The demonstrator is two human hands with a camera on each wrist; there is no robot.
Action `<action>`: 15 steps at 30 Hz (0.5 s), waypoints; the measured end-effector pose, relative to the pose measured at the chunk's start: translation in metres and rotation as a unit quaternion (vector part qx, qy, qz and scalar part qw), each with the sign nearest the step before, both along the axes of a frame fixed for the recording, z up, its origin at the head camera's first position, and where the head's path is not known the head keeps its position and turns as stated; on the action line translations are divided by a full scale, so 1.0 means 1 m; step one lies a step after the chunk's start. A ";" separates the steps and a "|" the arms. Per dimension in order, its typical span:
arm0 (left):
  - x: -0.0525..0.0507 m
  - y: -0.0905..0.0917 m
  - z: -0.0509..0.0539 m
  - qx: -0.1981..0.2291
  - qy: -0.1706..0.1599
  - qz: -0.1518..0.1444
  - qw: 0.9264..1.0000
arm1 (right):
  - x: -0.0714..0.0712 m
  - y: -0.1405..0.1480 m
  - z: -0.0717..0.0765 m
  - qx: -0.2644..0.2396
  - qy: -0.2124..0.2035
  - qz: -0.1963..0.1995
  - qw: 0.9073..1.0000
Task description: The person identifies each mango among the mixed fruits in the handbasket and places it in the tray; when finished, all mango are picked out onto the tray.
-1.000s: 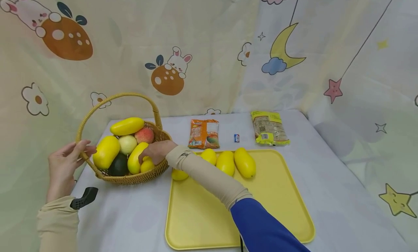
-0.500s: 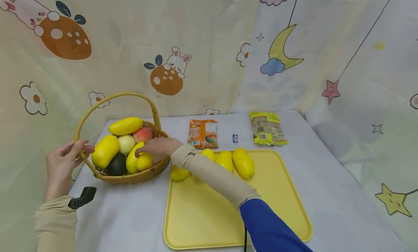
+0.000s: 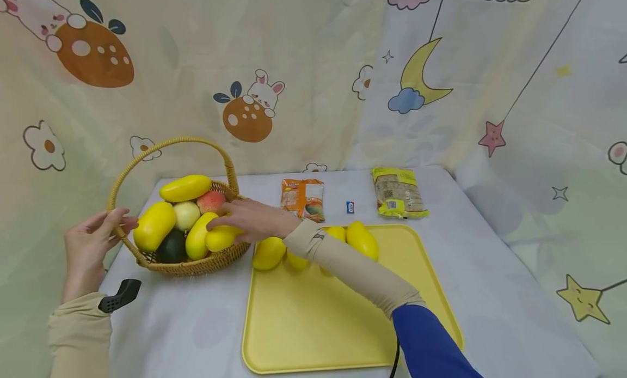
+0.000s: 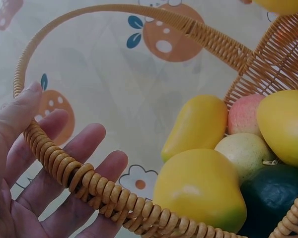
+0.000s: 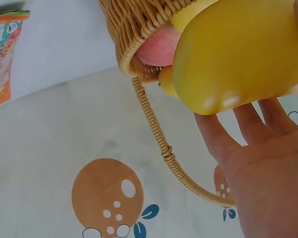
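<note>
A wicker basket (image 3: 196,267) of fruit stands at the left of the table. My left hand (image 3: 90,247) grips the basket's handle (image 4: 54,161) near its base, thumb on one side and fingers on the other. Over the basket's right end, my right hand (image 3: 262,221) holds a yellow mango (image 3: 222,238); in the right wrist view its fingers (image 5: 253,126) lie along one side of that fruit. More mangoes (image 3: 155,225) share the basket with a red peach (image 3: 210,201), a pale round fruit (image 3: 187,216) and a dark green avocado (image 3: 171,247).
Right of the basket lies a yellow tray (image 3: 328,329), with several mangoes (image 3: 362,239) along its far edge, partly hidden by the right arm. Behind it are an orange packet (image 3: 302,198), a small blue packet (image 3: 350,207) and a yellow bag (image 3: 399,194). Printed cloth hangs at the back.
My right hand, with the mango, has shifted slightly right and up at the basket's right end, and more of that mango shows. The left hand keeps its grip on the handle.
</note>
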State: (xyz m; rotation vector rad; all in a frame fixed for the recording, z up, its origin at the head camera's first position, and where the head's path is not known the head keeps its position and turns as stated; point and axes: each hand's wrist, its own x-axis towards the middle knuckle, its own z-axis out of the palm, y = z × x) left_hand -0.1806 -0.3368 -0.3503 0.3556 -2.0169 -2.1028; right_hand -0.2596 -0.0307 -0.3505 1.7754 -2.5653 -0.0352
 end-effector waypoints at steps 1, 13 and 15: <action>0.000 0.000 0.000 0.001 0.000 0.000 1.000 | 0.003 0.004 0.000 -0.004 0.001 0.002 1.000; 0.000 0.001 0.001 0.000 0.001 0.003 1.000 | 0.043 0.049 -0.019 -0.025 0.036 0.040 0.998; 0.000 0.001 0.001 0.001 0.003 0.005 1.000 | 0.049 0.053 -0.024 -0.028 0.032 0.046 0.998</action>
